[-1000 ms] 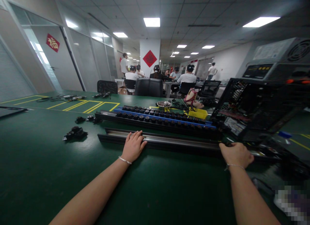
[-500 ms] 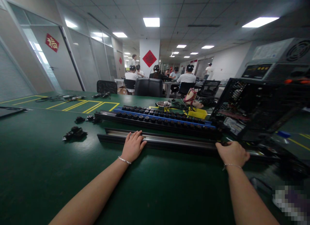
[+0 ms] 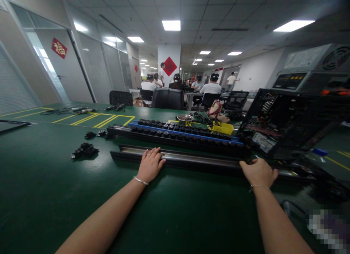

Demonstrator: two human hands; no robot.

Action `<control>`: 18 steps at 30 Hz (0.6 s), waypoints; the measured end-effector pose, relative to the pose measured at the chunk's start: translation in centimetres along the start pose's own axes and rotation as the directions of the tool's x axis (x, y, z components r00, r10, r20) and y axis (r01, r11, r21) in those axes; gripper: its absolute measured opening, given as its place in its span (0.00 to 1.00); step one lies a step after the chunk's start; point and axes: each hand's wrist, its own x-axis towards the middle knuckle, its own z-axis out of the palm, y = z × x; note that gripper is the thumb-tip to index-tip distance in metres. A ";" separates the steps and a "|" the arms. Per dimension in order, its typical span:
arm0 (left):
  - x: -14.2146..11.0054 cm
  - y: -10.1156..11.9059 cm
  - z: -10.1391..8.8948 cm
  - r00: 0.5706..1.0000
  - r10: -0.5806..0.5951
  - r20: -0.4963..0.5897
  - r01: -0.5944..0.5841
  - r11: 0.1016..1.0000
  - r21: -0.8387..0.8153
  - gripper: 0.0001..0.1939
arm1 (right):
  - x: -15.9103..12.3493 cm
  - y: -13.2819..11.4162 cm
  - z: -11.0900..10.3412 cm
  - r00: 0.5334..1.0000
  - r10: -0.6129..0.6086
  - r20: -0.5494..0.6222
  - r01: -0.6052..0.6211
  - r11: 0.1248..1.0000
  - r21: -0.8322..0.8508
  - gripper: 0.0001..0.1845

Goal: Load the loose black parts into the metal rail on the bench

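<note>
A long black rail (image 3: 197, 161) lies across the green table (image 3: 49, 195) in front of me. My left hand (image 3: 150, 165) rests flat on its left part, fingers stretched over the edge. Further right on the same rail, my right hand (image 3: 258, 172) sits with its fingers curled over it. Behind it lie two more rails (image 3: 177, 135), one black and one blue, studded with rows of small black knobs.
Small black parts (image 3: 84, 151) lie loose at the left. An open black computer case (image 3: 290, 120) stands at the right, with a yellow bin (image 3: 223, 128) and a metal bowl (image 3: 185, 118) behind the rails. Several people sit at tables in the background.
My right hand has slid a little to the left along the near rail. My left hand has stayed in place. People in the background have walked.
</note>
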 end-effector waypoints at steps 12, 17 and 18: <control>0.0 0.0 0.1 1.000 0.006 -0.003 -0.006 1.000 0.007 0.15 | -0.1 -0.4 0.0 0.999 -0.025 0.022 0.025 1.000 -0.005 0.18; 0.0 0.0 0.1 1.000 0.007 -0.009 -0.006 1.000 0.017 0.14 | -0.3 -0.5 0.2 0.999 -0.054 -0.007 0.054 0.998 0.009 0.17; 0.0 0.0 0.1 1.000 0.006 -0.009 -0.006 1.000 0.018 0.14 | -0.3 -0.5 0.2 0.998 -0.058 -0.003 0.058 0.998 0.008 0.17</control>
